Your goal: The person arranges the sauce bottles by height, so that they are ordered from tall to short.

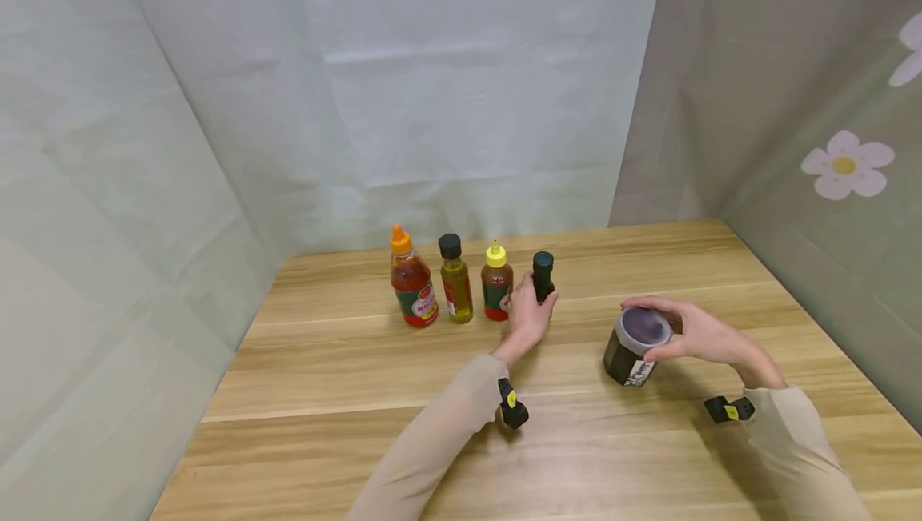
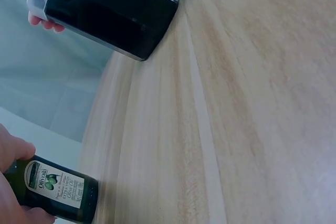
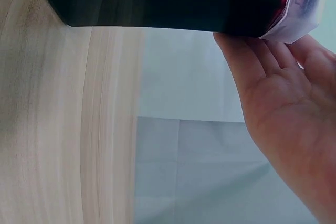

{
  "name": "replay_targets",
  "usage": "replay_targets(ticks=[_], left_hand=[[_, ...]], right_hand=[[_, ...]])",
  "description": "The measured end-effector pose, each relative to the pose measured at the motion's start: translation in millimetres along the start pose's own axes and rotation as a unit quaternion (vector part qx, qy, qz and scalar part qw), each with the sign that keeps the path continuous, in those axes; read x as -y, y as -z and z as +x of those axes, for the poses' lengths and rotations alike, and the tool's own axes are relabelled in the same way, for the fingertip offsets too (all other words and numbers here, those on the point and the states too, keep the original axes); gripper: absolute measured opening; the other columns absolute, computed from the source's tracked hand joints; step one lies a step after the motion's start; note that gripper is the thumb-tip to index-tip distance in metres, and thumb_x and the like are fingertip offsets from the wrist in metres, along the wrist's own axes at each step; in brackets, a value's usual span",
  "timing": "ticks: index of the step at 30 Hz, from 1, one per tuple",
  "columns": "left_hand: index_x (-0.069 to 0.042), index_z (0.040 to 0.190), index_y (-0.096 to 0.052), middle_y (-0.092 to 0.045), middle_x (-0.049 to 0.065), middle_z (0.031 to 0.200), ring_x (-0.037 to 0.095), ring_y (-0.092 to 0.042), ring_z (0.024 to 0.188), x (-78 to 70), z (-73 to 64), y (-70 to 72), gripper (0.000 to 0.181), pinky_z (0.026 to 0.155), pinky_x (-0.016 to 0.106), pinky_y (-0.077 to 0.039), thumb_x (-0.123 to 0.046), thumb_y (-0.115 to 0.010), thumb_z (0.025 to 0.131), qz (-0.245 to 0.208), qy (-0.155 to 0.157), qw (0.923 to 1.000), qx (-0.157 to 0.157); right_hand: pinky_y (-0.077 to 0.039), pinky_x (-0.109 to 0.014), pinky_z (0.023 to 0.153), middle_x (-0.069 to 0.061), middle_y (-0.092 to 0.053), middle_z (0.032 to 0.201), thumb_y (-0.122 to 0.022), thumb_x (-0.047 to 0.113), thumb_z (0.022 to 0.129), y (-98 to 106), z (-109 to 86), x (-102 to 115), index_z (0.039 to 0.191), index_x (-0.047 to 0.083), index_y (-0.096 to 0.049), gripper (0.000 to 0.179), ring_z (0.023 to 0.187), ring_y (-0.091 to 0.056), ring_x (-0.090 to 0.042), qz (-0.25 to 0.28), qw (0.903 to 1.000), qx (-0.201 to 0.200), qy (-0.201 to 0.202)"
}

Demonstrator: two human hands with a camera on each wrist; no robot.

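My left hand [image 1: 529, 314] grips a small dark olive oil bottle [image 1: 543, 266] with a black cap, upright at the right end of a row. Its olive label [image 2: 56, 184] shows in the left wrist view, between thumb and fingers. With thumb and fingers spread around its pale lid, my right hand [image 1: 709, 334] holds a large dark faceted jar [image 1: 621, 354] to the right of the row. The jar has a black-and-white label [image 1: 639, 373] and tilts slightly. Whether its base touches the table I cannot tell.
Left of my left hand stand a yellow-capped sauce bottle [image 1: 497, 285], a black-capped oil bottle [image 1: 457, 285] and an orange-capped red sauce bottle [image 1: 415, 293]. They stand on a wooden table [image 1: 310, 369]. Pale cloth [image 1: 468, 105] hangs behind and at both sides.
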State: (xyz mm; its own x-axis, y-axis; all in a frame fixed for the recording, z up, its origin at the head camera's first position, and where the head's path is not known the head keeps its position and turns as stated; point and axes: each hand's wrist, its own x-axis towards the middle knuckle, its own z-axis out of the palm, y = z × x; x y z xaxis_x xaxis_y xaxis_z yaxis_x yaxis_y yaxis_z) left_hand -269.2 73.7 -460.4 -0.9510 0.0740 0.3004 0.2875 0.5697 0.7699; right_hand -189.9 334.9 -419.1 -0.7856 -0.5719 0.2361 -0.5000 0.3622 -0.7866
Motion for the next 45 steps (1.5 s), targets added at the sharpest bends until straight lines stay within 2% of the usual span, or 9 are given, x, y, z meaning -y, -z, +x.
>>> replay_targets(ticks=[3,5,8,12,16,23,29,37,45], left_hand=[[0.0,0.129,-0.051,-0.066,0.02,0.113,0.033,-0.065,0.104,-1.5,-0.8,1.0,0.045,0.089,0.045,-0.052,-0.021,-0.066,0.092,0.008,0.006,0.9999,0.01],[0.001,0.133,-0.048,-0.064,0.022,0.117,0.035,-0.063,0.108,-2.3,-0.7,1.2,0.048,0.092,0.047,-0.052,-0.021,-0.065,0.093,0.002,0.019,0.9995,0.025],[0.002,0.136,-0.045,-0.061,0.023,0.121,0.036,-0.062,0.11,-2.2,-0.1,-0.1,0.052,0.093,0.048,-0.052,-0.021,-0.064,0.094,0.02,0.027,0.9986,0.039],[0.002,0.137,-0.044,-0.061,0.022,0.122,0.035,-0.062,0.111,-2.6,0.6,0.0,0.053,0.093,0.046,-0.053,-0.022,-0.064,0.094,0.035,0.03,0.9979,0.047],[0.004,0.135,-0.045,-0.062,0.023,0.121,0.036,-0.063,0.11,-4.0,0.9,1.6,0.052,0.092,0.046,-0.053,-0.022,-0.064,0.094,0.032,0.024,0.9982,0.044],[0.003,0.131,-0.048,-0.063,0.021,0.118,0.034,-0.064,0.107,-3.5,0.4,1.2,0.048,0.092,0.044,-0.053,-0.021,-0.065,0.093,0.024,0.022,0.9984,0.045],[0.002,0.132,-0.05,-0.064,0.021,0.12,0.033,-0.063,0.111,-1.6,2.3,3.7,0.049,0.097,0.045,-0.05,-0.017,-0.068,0.091,-0.011,0.032,0.9986,0.04],[0.001,0.129,-0.053,-0.065,0.019,0.121,0.035,-0.062,0.111,-1.3,1.0,3.0,0.048,0.098,0.051,-0.032,-0.018,-0.071,0.088,-0.023,0.051,0.9981,0.026],[0.001,0.127,-0.054,-0.066,0.02,0.12,0.036,-0.063,0.11,-3.9,3.0,1.9,0.047,0.097,0.052,-0.033,-0.017,-0.071,0.088,-0.018,0.051,0.9983,0.021]], right_hand=[[-0.046,-0.009,0.089,0.02,-0.052,0.134,-0.078,-0.001,0.076,-0.3,-0.3,-0.4,0.138,-0.007,-0.044,0.071,0.114,-0.052,0.007,0.0,1.0,0.001,0.006],[-0.046,-0.01,0.09,0.02,-0.051,0.136,-0.078,-0.002,0.076,-0.7,-0.8,-1.0,0.138,-0.007,-0.043,0.072,0.115,-0.051,0.007,0.003,0.9999,0.004,0.011],[-0.047,-0.011,0.09,0.02,-0.049,0.137,-0.078,-0.003,0.076,-1.4,-2.1,-2.3,0.14,-0.008,-0.04,0.074,0.115,-0.051,0.006,0.013,0.9997,0.014,0.016],[-0.048,-0.012,0.089,0.018,-0.048,0.137,-0.078,-0.003,0.075,-2.0,-2.5,-3.6,0.14,-0.008,-0.04,0.076,0.114,-0.052,0.005,0.013,0.9996,0.016,0.018],[-0.048,-0.012,0.088,0.015,-0.051,0.136,-0.081,0.0,0.074,-1.3,-1.8,-3.4,0.138,-0.005,-0.044,0.074,0.113,-0.052,0.005,-0.005,0.9999,0.001,0.01],[-0.044,-0.009,0.087,-0.002,-0.06,0.129,-0.088,0.011,0.068,-0.9,-2.4,-1.7,0.133,0.001,-0.053,0.075,0.11,-0.052,0.006,-0.068,0.9972,-0.03,-0.004],[-0.043,-0.009,0.086,0.003,-0.062,0.126,-0.089,0.011,0.066,-1.8,-1.0,-1.5,0.131,0.0,-0.055,0.074,0.108,-0.053,0.006,-0.071,0.9967,-0.039,-0.003],[-0.048,-0.012,0.084,0.01,-0.061,0.125,-0.088,0.008,0.066,-4.3,-2.9,-3.9,0.131,-0.001,-0.054,0.074,0.107,-0.054,0.006,-0.059,0.9969,-0.051,-0.011],[-0.048,-0.01,0.085,0.018,-0.06,0.125,-0.086,0.0,0.066,-0.5,-0.1,-0.3,0.133,-0.004,-0.052,0.075,0.108,-0.056,0.007,-0.033,0.9973,-0.065,0.007]])
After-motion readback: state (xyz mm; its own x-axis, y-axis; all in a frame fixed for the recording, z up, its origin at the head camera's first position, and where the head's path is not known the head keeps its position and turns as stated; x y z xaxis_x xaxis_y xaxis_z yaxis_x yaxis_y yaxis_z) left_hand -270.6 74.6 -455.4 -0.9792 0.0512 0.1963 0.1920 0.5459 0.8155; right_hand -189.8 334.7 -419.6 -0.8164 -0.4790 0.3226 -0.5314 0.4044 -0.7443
